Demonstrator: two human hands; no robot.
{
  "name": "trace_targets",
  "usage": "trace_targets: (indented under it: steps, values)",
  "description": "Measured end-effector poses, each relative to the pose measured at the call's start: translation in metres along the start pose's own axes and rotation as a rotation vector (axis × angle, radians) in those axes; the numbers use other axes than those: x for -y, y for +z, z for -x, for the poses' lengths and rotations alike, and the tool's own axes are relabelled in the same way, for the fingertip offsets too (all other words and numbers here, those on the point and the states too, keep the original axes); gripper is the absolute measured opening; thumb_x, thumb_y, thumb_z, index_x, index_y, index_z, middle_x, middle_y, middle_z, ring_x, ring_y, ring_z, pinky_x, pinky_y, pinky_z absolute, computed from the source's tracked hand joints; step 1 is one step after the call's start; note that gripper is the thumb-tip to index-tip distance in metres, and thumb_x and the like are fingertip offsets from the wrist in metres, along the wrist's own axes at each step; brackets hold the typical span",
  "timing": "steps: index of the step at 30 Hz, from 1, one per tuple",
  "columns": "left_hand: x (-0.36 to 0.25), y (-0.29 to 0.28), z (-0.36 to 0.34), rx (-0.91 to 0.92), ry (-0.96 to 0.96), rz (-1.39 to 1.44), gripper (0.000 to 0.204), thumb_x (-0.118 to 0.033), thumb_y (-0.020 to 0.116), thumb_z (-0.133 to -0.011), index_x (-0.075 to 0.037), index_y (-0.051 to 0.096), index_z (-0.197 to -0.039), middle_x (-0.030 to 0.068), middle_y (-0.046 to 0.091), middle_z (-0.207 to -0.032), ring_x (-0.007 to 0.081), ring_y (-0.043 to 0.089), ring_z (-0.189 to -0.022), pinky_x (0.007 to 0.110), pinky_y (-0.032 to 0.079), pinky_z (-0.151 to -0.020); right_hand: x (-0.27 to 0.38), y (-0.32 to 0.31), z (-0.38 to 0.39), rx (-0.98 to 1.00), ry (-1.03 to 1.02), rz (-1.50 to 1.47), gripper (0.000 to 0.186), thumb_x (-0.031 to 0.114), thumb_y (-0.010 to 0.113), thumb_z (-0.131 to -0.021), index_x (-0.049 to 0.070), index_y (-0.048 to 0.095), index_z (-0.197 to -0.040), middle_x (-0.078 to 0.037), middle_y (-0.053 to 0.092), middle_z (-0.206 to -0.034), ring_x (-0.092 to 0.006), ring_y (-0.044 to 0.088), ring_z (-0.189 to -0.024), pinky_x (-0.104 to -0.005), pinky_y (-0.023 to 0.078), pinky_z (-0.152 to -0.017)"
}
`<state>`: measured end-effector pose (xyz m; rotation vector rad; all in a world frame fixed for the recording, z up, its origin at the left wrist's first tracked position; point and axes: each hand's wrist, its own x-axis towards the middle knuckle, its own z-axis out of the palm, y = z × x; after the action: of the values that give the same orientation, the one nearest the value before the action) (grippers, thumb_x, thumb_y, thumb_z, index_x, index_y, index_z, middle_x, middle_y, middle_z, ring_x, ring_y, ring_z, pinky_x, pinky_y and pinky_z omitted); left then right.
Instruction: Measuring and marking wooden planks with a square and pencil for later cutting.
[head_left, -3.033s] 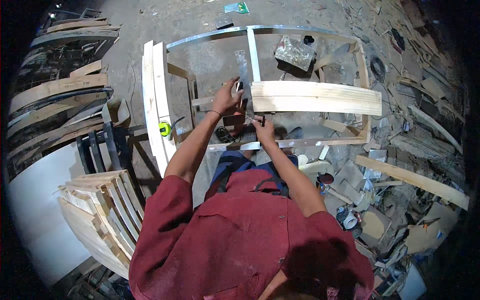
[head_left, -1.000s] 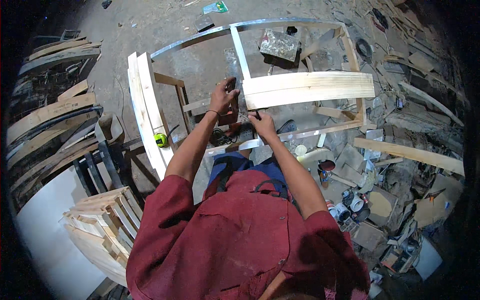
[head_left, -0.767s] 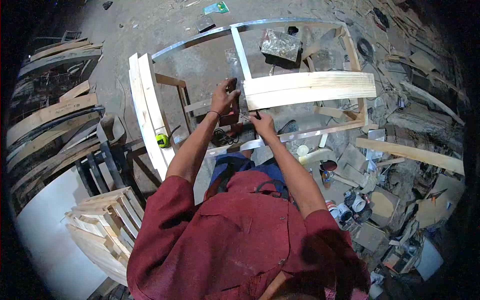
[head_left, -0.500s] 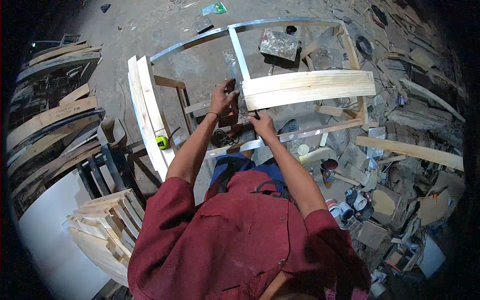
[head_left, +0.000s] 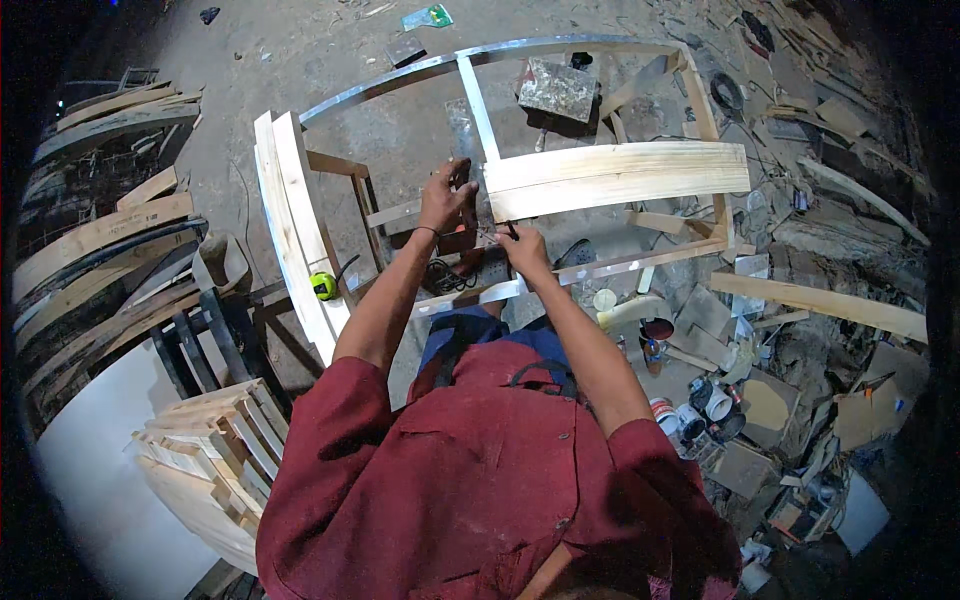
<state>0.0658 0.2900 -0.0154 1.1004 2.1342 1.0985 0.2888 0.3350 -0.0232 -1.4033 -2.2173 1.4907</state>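
My left hand [head_left: 445,200] is raised beside the left end of a pale, curved wooden board [head_left: 620,178], its fingers curled. Whatever lies in those fingers, if anything, is too small and dark to name. Just below the board's lower left corner, my right hand [head_left: 524,252] pinches a thin, dark marking pen [head_left: 513,231]. The board rests across a curved wooden frame [head_left: 480,110] and has a dark line along part of its length. On other pale boards [head_left: 292,200] at the frame's left side sits a bright green tape measure [head_left: 324,285].
A stained block-like box [head_left: 557,90] stands inside the frame's far part. Dark coiled cord [head_left: 450,278] lies near my feet. Curved timber is stacked [head_left: 105,235] at left, with cut frame pieces [head_left: 210,455] nearer. Paint cans [head_left: 690,420] and scrap cover the right side.
My right hand has barely shifted near the board's corner. My left hand stays almost in place, and the board looks unmoved.
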Motion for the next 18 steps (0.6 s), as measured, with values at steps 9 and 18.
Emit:
trace_targets:
  steps: [9,18]
  values:
    - [0.001,0.002,0.001,-0.016,-0.023,-0.065,0.050,-0.024,0.080,-0.087,-0.010,0.063,-0.133,0.0161,0.070,-0.122,0.0323,0.068,-0.112,0.040,0.055,-0.092,-0.002,0.002,-0.001,-0.043,-0.040,0.014,0.025,0.027,0.074,-0.087,0.007,0.079,-0.100,-0.018,0.075,-0.089,-0.0319,0.074,-0.083,-0.0402,0.056,-0.076]
    - [0.006,0.003,0.000,0.028,-0.090,-0.001,0.056,-0.026,0.078,-0.085,-0.015,0.060,-0.137,0.0184,0.066,-0.125,0.0365,0.066,-0.112,0.044,0.054,-0.095,0.025,-0.013,0.008,0.018,0.063,0.095,0.024,0.026,0.070,-0.090,0.003,0.076,-0.096,-0.021,0.073,-0.088,-0.0400,0.070,-0.082,-0.0440,0.054,-0.076]
